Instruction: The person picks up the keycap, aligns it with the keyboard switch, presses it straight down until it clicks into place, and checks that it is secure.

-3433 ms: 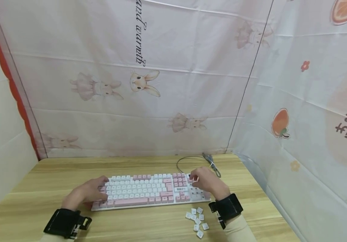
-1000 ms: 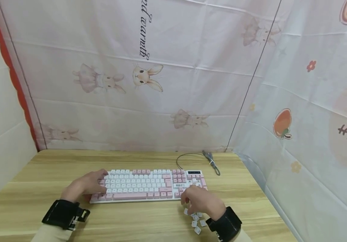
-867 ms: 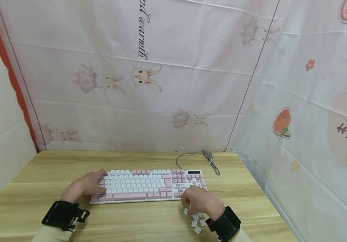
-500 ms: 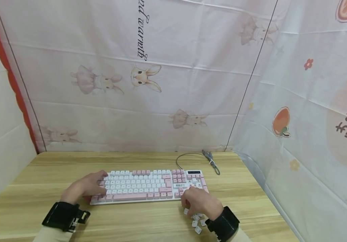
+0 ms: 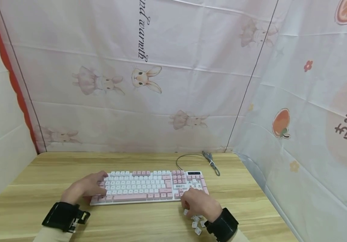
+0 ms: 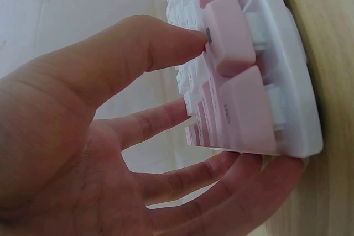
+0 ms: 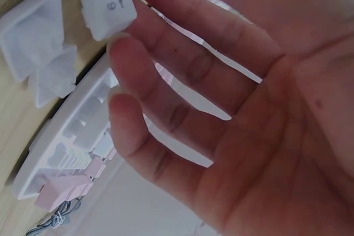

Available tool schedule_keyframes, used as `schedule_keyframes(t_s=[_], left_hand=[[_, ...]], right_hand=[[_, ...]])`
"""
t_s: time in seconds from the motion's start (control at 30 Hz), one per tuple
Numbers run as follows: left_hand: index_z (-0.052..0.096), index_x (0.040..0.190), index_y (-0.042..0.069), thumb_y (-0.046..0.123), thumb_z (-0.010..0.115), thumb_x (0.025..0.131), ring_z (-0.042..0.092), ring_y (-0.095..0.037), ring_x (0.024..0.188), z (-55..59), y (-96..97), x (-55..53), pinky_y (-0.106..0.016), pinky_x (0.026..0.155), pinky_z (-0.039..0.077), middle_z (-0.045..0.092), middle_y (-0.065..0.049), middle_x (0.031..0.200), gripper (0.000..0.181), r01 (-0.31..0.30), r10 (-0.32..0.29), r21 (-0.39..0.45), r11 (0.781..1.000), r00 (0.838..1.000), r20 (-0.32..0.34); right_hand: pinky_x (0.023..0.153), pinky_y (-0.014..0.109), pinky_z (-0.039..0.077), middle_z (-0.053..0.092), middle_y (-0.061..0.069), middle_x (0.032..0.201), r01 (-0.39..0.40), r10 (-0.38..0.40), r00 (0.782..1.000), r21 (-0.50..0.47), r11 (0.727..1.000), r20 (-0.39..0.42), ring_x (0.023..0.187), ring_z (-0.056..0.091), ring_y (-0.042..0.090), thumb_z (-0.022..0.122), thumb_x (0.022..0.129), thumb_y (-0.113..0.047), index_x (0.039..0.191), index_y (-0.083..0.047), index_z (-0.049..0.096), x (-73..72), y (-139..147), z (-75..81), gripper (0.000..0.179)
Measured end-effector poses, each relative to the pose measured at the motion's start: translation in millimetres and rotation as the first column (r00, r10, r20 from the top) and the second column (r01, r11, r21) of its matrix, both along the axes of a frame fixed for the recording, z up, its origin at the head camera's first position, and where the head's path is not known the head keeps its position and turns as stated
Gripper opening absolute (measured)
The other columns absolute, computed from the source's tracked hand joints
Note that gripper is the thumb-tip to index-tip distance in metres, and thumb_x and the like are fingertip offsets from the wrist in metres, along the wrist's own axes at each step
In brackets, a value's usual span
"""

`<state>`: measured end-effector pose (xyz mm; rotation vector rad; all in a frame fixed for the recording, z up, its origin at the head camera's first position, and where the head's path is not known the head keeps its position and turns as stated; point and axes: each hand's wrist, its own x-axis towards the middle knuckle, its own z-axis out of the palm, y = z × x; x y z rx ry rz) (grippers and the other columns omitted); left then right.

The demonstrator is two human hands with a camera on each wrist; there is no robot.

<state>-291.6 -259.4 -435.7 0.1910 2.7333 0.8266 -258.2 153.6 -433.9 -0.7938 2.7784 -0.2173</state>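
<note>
So, we've got the left hand [image 5: 83,186] holding the left end of the pink-and-white keyboard [image 5: 140,187], thumb on a pink key [image 6: 229,34] and fingers curled at the edge. Keyboard's flat on the wooden table [image 5: 131,222], cable [image 5: 212,163] lying behind it. Meanwhile our right hand [image 5: 200,203] is down at the loose white keycaps [image 5: 198,231], just in front of the keyboard's right end, fingers bent in over them. Honestly, we can't tell whether it's pinching one, since its thumb tip doesn't show clearly.
</note>
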Motion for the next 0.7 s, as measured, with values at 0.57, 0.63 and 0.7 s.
schedule_keyframes(t_s=[0.57,0.63,0.7], left_hand=[[0.047,0.143,-0.001,0.020,0.077,0.084,0.055,-0.035,0.108,-0.1,-1.4,-0.7,-0.045,0.083,0.052,0.052,-0.035,0.144,0.070,0.014,-0.015,-0.029,0.999,1.000,-0.026],[0.047,0.144,-0.001,0.019,0.077,0.084,0.055,-0.035,0.108,0.2,-1.2,-0.4,-0.045,0.082,0.053,0.052,-0.035,0.144,0.070,0.014,-0.015,-0.023,1.000,1.000,-0.026],[0.046,0.144,-0.002,0.018,0.076,0.084,0.055,-0.035,0.107,0.5,-0.9,-0.2,-0.043,0.078,0.053,0.050,-0.036,0.145,0.070,0.013,-0.013,-0.009,1.000,1.000,-0.022]], right_hand=[[0.063,0.019,0.041,0.059,-0.012,0.073,-0.017,0.017,1.000,0.026,1.000,-0.012,0.066,0.048,0.003,0.089,0.074,-0.011,0.080,-0.021,0.073,-0.8,-2.6,-3.2,0.019],[0.063,0.020,0.042,0.060,-0.012,0.073,-0.014,0.014,1.000,0.031,0.999,-0.009,0.067,0.049,0.003,0.088,0.075,-0.011,0.081,-0.021,0.074,-0.5,-2.6,-2.6,0.019],[0.064,0.020,0.043,0.060,-0.012,0.074,-0.006,0.006,1.000,0.036,0.999,0.003,0.068,0.050,0.004,0.087,0.076,-0.010,0.083,-0.021,0.075,0.1,-2.6,-1.7,0.018]])
